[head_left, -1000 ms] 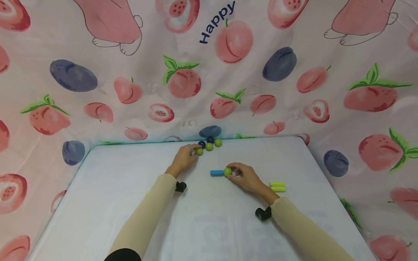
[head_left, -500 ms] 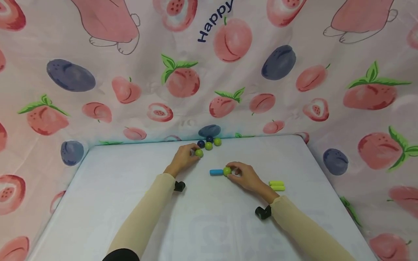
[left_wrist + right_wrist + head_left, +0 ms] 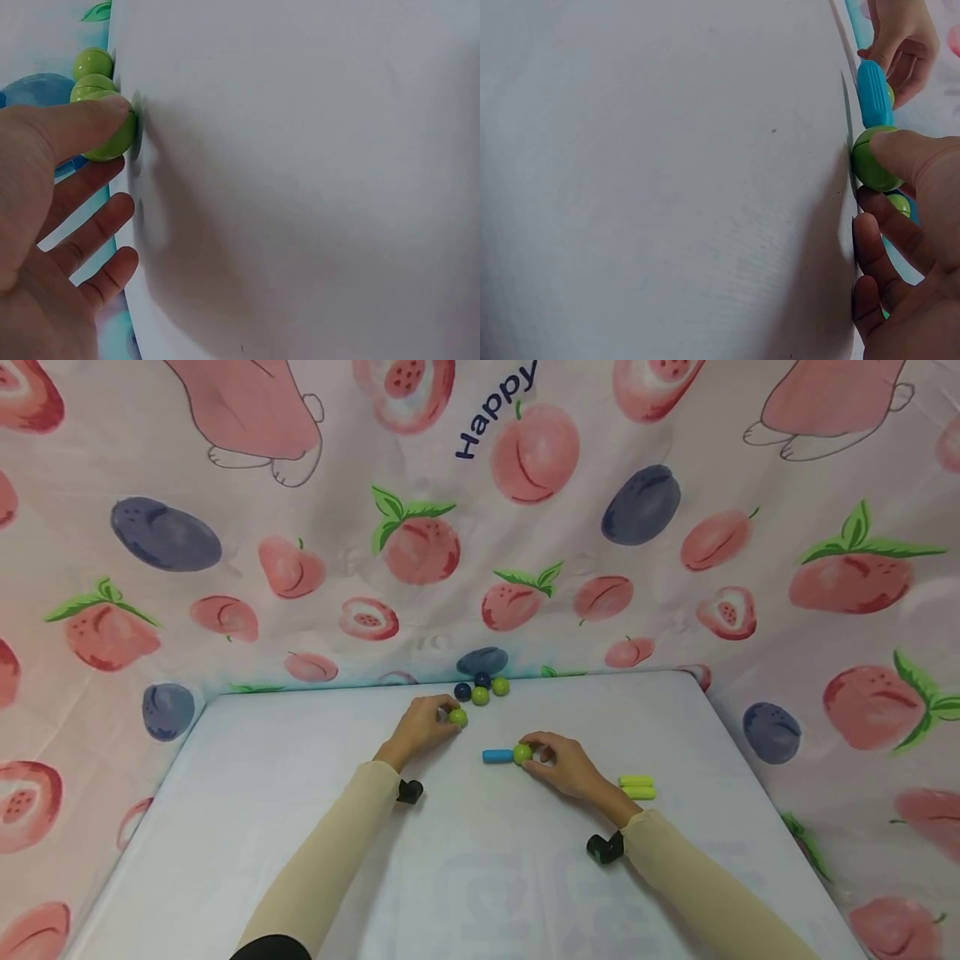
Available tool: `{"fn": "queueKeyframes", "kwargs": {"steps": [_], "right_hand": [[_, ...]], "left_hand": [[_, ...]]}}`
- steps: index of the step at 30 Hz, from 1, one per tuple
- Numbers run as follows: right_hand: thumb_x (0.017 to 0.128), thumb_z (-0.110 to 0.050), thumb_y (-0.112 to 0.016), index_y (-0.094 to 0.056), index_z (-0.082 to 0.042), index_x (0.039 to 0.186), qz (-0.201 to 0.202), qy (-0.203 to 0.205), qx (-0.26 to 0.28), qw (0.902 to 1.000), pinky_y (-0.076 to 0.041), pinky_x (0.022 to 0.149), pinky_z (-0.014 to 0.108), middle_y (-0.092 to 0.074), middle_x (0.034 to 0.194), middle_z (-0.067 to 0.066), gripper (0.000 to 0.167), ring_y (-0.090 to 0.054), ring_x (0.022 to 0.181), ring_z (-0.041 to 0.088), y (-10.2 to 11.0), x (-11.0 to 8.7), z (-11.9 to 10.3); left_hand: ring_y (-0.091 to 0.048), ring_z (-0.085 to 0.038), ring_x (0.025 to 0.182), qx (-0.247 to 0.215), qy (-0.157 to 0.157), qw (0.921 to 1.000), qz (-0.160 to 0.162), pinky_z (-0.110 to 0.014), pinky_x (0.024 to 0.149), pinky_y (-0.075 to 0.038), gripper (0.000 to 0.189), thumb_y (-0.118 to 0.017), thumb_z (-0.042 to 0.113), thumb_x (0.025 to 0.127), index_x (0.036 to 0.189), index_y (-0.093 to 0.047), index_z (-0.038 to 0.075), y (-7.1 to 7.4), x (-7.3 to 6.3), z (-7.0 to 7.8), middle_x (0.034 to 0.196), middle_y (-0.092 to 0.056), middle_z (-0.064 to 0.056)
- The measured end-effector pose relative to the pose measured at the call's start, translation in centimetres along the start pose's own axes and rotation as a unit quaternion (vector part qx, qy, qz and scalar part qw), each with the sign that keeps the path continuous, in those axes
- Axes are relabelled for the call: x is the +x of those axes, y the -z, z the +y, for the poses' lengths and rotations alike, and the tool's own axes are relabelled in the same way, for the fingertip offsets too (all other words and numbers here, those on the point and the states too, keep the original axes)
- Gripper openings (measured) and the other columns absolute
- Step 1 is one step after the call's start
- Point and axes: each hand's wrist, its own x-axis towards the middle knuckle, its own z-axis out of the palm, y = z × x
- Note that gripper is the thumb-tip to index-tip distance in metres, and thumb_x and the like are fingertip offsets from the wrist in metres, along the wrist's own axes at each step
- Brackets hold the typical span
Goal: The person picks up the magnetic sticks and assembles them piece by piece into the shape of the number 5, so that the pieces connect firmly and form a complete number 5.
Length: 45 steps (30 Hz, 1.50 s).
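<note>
My left hand [image 3: 422, 727] pinches a green ball [image 3: 457, 717] between thumb and fingers, just in front of the small group of balls at the back edge. In the left wrist view the thumb covers part of this green ball [image 3: 112, 142]. My right hand [image 3: 564, 765] pinches another green ball [image 3: 522, 754] near the middle of the table. That ball sits at the right end of a blue stick [image 3: 497, 757], which lies on the table. The right wrist view shows the ridged blue stick [image 3: 874, 94] end to end with the green ball [image 3: 874, 159].
At the back edge stand two dark blue balls [image 3: 462, 692] and two green balls [image 3: 500, 687]. Two yellow-green sticks [image 3: 637, 793] lie side by side right of my right hand. A fruit-print cloth [image 3: 435, 610] rises behind the white table [image 3: 285, 752].
My left hand has drawn its green ball slightly toward me, away from the group at the back. The right hand, its ball and the blue stick stay in place.
</note>
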Motion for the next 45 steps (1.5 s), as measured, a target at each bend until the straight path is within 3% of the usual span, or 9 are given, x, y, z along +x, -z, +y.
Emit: {"fn": "queueKeyframes", "kwargs": {"steps": [11,22,30,45], "right_hand": [[0.094,-0.015,-0.076,-0.067,-0.010,0.132,0.005,0.014,-0.008,0.9999,-0.050,0.074,0.027,-0.069,0.120,0.005,0.039,-0.058,0.084,0.014,0.1,0.7,0.3],[0.094,-0.014,-0.077,-0.067,-0.012,0.132,0.013,0.001,-0.014,0.9998,-0.046,0.069,0.027,-0.069,0.120,0.006,0.039,-0.053,0.077,0.013,-0.1,2.0,0.3],[0.094,-0.015,-0.077,-0.068,-0.011,0.131,0.013,-0.008,-0.020,0.9997,-0.045,0.067,0.027,-0.069,0.119,0.007,0.038,-0.052,0.075,0.013,0.0,2.4,0.0],[0.094,-0.016,-0.076,-0.068,-0.011,0.130,0.019,0.000,-0.013,0.9997,-0.045,0.066,0.027,-0.069,0.119,0.007,0.037,-0.052,0.072,0.013,-0.2,2.4,0.2]], "left_hand": [[-0.058,-0.020,0.092,0.010,0.005,0.9993,-0.036,-0.038,0.086,-0.049,0.036,-0.083,0.020,0.088,0.122,-0.073,0.011,0.4,-1.5,0.5,0.108,-0.072,-0.004],[-0.057,-0.019,0.086,-0.015,-0.011,0.9991,-0.039,-0.032,0.078,-0.046,0.033,-0.084,0.018,0.087,0.118,-0.075,0.008,-0.3,-3.0,0.8,0.104,-0.073,-0.003],[-0.059,-0.020,0.084,-0.024,-0.033,0.9988,-0.026,-0.030,0.076,-0.048,0.034,-0.084,0.014,0.087,0.117,-0.075,0.004,-0.8,-3.3,1.3,0.105,-0.073,-0.005],[-0.060,-0.019,0.084,-0.029,-0.033,0.9988,-0.022,-0.029,0.076,-0.048,0.033,-0.085,0.013,0.086,0.117,-0.075,0.004,-1.3,-3.2,1.6,0.106,-0.074,-0.005]]}}
